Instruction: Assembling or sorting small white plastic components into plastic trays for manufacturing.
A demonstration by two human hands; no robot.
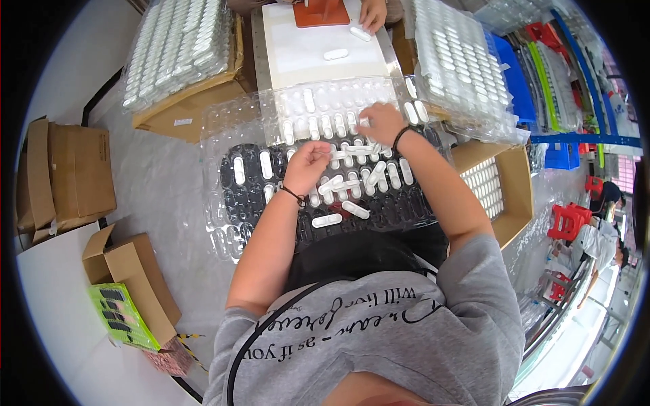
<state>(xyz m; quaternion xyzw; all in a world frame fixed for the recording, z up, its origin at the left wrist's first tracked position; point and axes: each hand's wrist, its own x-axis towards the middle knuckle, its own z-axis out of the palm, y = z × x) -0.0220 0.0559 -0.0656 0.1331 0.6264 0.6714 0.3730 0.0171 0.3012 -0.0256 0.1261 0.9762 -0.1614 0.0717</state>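
Note:
A clear plastic blister tray (254,199) with rows of oval pockets lies in front of me. Several white, oval, capsule-shaped pieces sit in its pockets, and others, such as one white oval piece (326,220), lie loose and askew on top. My left hand (308,164) is over the tray's middle, thumb and fingers pinched together beside the loose pieces; whatever is between the fingertips is hidden. Farther up and to the right, my right hand (383,124) has its fingers curled in a pinch around a small white piece, mostly covered by the fingers.
Across the table, another person's hand (373,15) touches a white piece beside an orange-red base (321,12). Stacked filled trays stand on boxes at left (177,54) and right (460,64). An open carton (518,189) holds more pieces at right. Cardboard boxes (81,166) stand at far left.

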